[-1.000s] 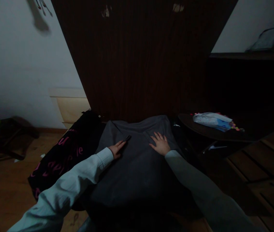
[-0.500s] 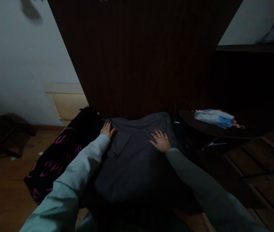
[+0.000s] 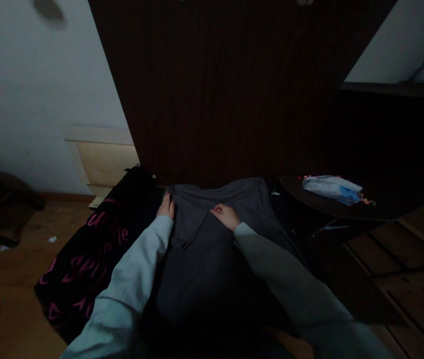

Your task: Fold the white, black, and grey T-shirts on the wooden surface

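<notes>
Grey garment (image 3: 212, 249): laid flat. Left hand (image 3: 166, 206), open, is pressed at its 10 o'clock edge; right hand (image 3: 226, 217), seemingly pinching fabric, at 12.

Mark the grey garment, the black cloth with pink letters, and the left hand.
grey garment (image 3: 212, 259): head view, flat middle of the fabric.
black cloth with pink letters (image 3: 84, 259): head view, lettered part.
left hand (image 3: 166, 207): head view, back of hand.

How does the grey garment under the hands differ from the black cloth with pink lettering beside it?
The grey garment is plain and lies spread out, with the left hand and right hand on it. The black cloth bears pink lettering, lies to its left, and is untouched. Both are dark fabrics lying side by side.
</notes>
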`<action>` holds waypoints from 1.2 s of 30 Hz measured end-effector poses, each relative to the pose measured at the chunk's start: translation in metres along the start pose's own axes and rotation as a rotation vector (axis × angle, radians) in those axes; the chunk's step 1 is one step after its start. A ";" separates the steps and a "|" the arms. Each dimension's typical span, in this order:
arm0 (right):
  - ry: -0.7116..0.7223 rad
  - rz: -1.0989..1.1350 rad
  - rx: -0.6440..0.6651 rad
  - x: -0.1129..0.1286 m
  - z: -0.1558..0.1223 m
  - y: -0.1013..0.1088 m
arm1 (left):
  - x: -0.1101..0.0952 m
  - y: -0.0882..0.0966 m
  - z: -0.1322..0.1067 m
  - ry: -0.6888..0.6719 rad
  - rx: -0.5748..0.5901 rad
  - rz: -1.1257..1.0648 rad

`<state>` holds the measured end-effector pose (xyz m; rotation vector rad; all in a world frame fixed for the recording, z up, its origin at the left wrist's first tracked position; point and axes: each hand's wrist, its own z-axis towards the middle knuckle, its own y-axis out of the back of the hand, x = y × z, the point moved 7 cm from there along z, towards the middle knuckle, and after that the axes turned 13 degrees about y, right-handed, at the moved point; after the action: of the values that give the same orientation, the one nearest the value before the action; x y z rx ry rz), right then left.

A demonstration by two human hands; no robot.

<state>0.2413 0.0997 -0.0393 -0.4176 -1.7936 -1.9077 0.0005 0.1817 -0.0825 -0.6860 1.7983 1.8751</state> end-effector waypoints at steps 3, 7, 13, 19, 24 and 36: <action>-0.092 0.033 -0.035 0.006 0.005 -0.027 | -0.001 -0.002 -0.001 -0.014 0.014 0.020; -0.040 -0.001 -0.137 0.005 0.004 -0.037 | -0.003 -0.006 -0.002 -0.057 0.035 0.111; 0.055 0.118 -0.263 -0.002 0.003 -0.039 | -0.009 -0.007 -0.007 -0.031 0.062 0.236; -0.048 0.162 -0.355 -0.014 0.000 -0.037 | -0.018 -0.005 -0.013 0.032 0.056 0.366; 0.214 -0.033 -0.281 0.021 -0.005 -0.030 | -0.023 -0.006 -0.017 0.066 0.081 0.479; 0.431 -0.127 0.268 0.062 0.000 -0.057 | -0.037 0.000 -0.020 0.104 0.154 0.544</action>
<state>0.1584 0.0918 -0.0542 0.1922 -1.7719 -1.6444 0.0303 0.1625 -0.0596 -0.2523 2.3440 2.0178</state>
